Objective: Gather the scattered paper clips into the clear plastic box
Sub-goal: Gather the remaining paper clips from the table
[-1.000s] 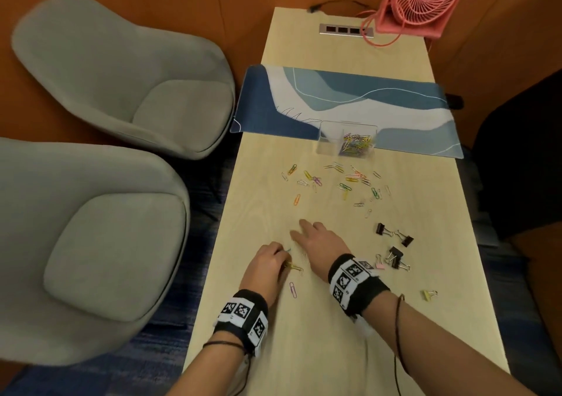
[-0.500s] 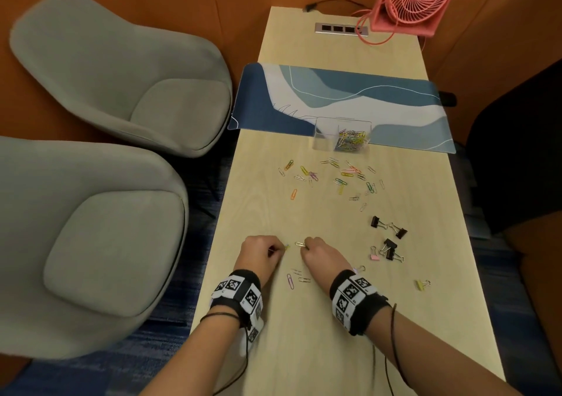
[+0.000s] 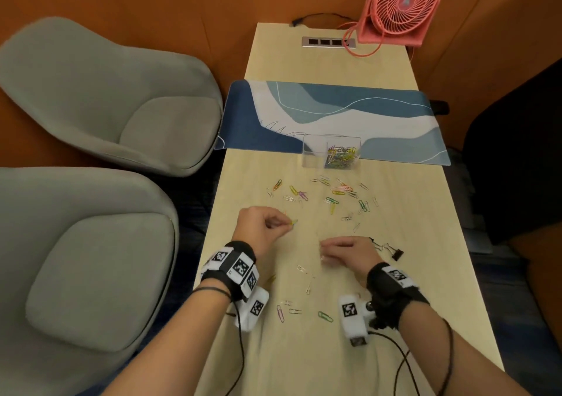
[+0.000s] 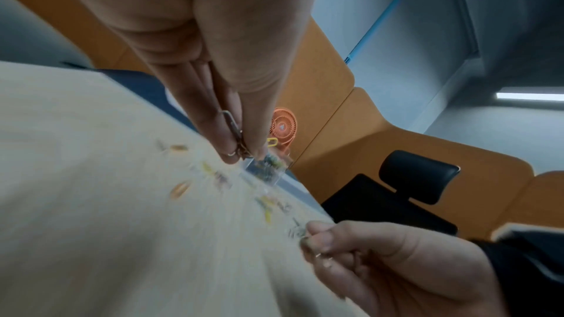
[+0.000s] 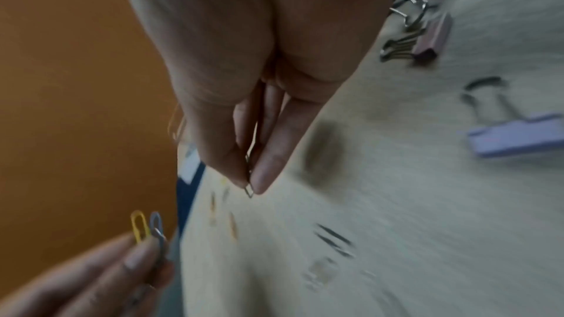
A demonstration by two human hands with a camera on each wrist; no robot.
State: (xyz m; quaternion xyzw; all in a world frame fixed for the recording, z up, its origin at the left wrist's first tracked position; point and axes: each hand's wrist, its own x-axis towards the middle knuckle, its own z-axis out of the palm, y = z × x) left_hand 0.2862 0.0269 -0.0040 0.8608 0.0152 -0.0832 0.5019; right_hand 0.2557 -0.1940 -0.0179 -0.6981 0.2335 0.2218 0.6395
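The clear plastic box [image 3: 316, 152] stands at the mat's near edge with a heap of coloured paper clips in its right half. Several loose paper clips [image 3: 334, 196] lie scattered on the table just before it, and a few more paper clips [image 3: 293, 310] lie between my wrists. My left hand [image 3: 286, 223] is raised above the table and pinches a yellow clip [image 5: 138, 224] and a grey clip [image 4: 233, 129]. My right hand [image 3: 324, 248] pinches a thin silver clip [image 5: 249, 187] between thumb and fingers.
Black binder clips [image 3: 392, 251] lie just right of my right hand; a pink one [image 5: 427, 40] and a lilac one [image 5: 515, 136] show in the right wrist view. A blue-white mat [image 3: 334, 116] crosses the table, a pink fan [image 3: 398, 6] stands at the far end, and grey chairs [image 3: 91, 97] stand to the left.
Both hands have risen from the table and drawn apart. The left hand moved forward with its clips; the right hand picked up a silver clip and shifted right.
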